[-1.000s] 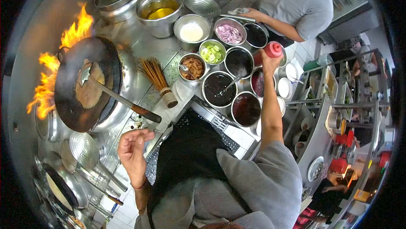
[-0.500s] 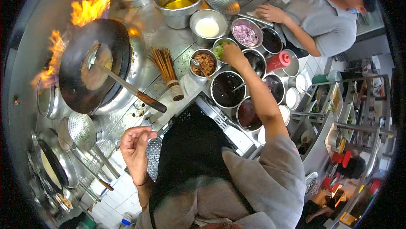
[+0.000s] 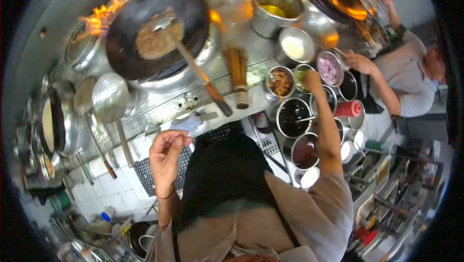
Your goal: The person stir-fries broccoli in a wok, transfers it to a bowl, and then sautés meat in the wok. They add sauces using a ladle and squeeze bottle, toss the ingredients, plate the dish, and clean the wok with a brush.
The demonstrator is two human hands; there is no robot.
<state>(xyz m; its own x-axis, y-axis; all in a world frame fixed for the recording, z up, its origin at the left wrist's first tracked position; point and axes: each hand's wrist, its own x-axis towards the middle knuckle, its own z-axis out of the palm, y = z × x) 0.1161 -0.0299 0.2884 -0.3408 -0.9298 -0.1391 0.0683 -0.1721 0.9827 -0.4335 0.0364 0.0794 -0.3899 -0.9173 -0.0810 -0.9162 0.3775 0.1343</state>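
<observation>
My right hand (image 3: 313,79) reaches into a small metal container of chopped greens (image 3: 301,75); its fingers are down inside and blurred. My left hand (image 3: 168,154) is raised in front of the black apron, thumb against curled fingers, with nothing visible in it. At upper left a large dark wok (image 3: 118,51) sits over flames with a flat brownish mass of food (image 3: 150,42) in it. A ladle (image 3: 200,74) rests in that wok, its wooden handle pointing toward me, and no hand holds it. A bamboo brush (image 3: 237,71) lies beside the wok.
Around my right hand stand containers of diced brown food (image 3: 280,84), sliced purple onion (image 3: 329,70), dark sauce (image 3: 292,115) and white liquid (image 3: 293,46). A red squeeze bottle (image 3: 349,109) lies among them. A co-worker (image 3: 403,75) works at right beside a flaming wok. A strainer (image 3: 110,95) hangs left.
The view has turned, so the wok and containers appear shifted to the right. My right hand is still in the greens container. The co-worker's other hand and a flaming wok have come into view.
</observation>
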